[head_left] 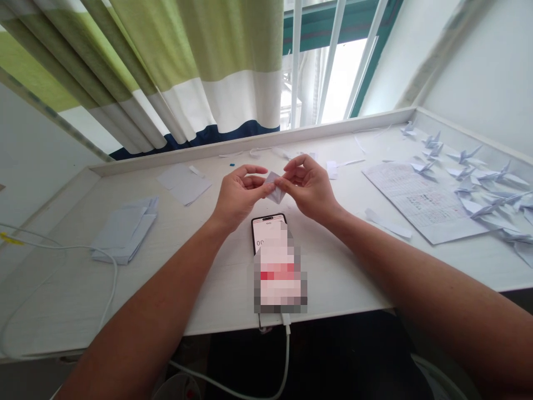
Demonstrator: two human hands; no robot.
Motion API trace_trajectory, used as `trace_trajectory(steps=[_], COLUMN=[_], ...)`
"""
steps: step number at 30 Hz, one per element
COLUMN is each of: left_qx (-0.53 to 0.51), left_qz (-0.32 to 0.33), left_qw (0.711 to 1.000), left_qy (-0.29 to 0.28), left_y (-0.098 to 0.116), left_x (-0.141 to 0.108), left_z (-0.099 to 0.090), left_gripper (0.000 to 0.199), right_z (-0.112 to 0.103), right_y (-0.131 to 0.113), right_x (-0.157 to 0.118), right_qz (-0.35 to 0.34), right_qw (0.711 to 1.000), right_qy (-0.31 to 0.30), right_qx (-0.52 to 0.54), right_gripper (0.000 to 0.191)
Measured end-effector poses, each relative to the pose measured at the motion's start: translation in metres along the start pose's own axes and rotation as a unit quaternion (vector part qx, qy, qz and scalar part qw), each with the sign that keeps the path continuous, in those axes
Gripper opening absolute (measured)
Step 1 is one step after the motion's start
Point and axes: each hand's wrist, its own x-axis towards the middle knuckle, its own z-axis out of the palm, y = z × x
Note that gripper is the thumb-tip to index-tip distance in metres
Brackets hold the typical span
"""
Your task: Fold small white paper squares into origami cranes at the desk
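A small white sheet of paper (275, 192), folded into a diamond shape, is held up between both hands above the desk. My left hand (244, 194) pinches its left side with thumb and fingers. On the other side, my right hand (308, 186) grips it the same way, thumb across the front. Fingertips behind the paper are partly hidden. Just below the hands lies a phone (270, 233) on the desk, its screen mostly blurred out, with a white cable (287, 344) plugged into its near end.
Several folded paper cranes (478, 205) crowd the right side, some on a written sheet (416, 200). At left are a stack of folded paper (125, 230) and loose sheets (183, 183). Paper scraps (387, 224) lie about. A raised rim (353, 125) edges the desk below a curtain (187, 66).
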Motion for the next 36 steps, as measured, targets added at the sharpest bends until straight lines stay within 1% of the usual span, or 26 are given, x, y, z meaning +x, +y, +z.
trace_trajectory(steps=[3, 6, 11, 14, 18, 22, 24, 26, 28, 30, 34, 36], left_qx=[-0.003, -0.006, -0.009, -0.016, -0.02, -0.018, -0.02, -0.021, -0.02, -0.019, -0.022, -0.024], left_qz=[-0.004, -0.007, -0.024, -0.034, -0.039, -0.034, -0.025, -0.016, -0.011, -0.009, -0.003, -0.001], left_qw=[1.0, 1.0, 0.999, 0.999, 0.999, 0.999, 0.999, 0.999, 0.999, 0.998, 0.998, 0.998], left_qy=[-0.012, -0.021, -0.037, -0.039, -0.025, 0.005, 0.018, 0.032, 0.044, 0.051, 0.057, 0.058], left_y=[0.0003, 0.0008, 0.0003, -0.0014, -0.0049, -0.0076, -0.0074, -0.0064, -0.005, -0.0038, -0.0027, -0.0027], left_x=[0.0002, 0.0008, 0.0025, 0.0035, 0.0047, 0.0058, 0.0058, 0.0056, 0.0053, 0.0049, 0.0041, 0.0041], left_z=[-0.0019, -0.0038, -0.007, -0.0076, -0.0068, -0.0049, -0.0036, -0.0022, -0.001, 0.0, 0.0013, 0.0014], left_gripper=[0.035, 0.034, 0.033, 0.031, 0.031, 0.028, 0.027, 0.025, 0.024, 0.022, 0.019, 0.019], right_z=[-0.0018, -0.003, -0.0049, -0.0062, -0.0049, -0.0013, -0.0002, 0.0003, 0.0005, 0.0008, 0.0021, 0.0029], right_y=[-0.0001, 0.0007, 0.0016, 0.002, 0.004, 0.0061, 0.0058, 0.0047, 0.0034, 0.0022, 0.0006, -0.0004], right_x=[0.0005, 0.0015, 0.0029, 0.0024, 0.0012, 0.0012, 0.0008, -0.0005, -0.0021, -0.0035, -0.0041, -0.0042], right_qz=[0.018, 0.034, 0.043, 0.06, 0.084, 0.116, 0.148, 0.182, 0.202, 0.198, 0.164, 0.159], right_qw=[0.999, 0.998, 0.993, 0.991, 0.991, 0.986, 0.98, 0.972, 0.964, 0.964, 0.973, 0.975], right_qy=[-0.015, -0.027, -0.05, -0.063, -0.054, -0.047, -0.064, -0.101, -0.132, -0.14, -0.131, -0.127], right_qx=[0.022, 0.045, 0.097, 0.1, 0.086, 0.108, 0.114, 0.109, 0.109, 0.113, 0.096, 0.093], right_gripper=[0.051, 0.055, 0.055, 0.053, 0.053, 0.051, 0.049, 0.051, 0.052, 0.05, 0.047, 0.047])
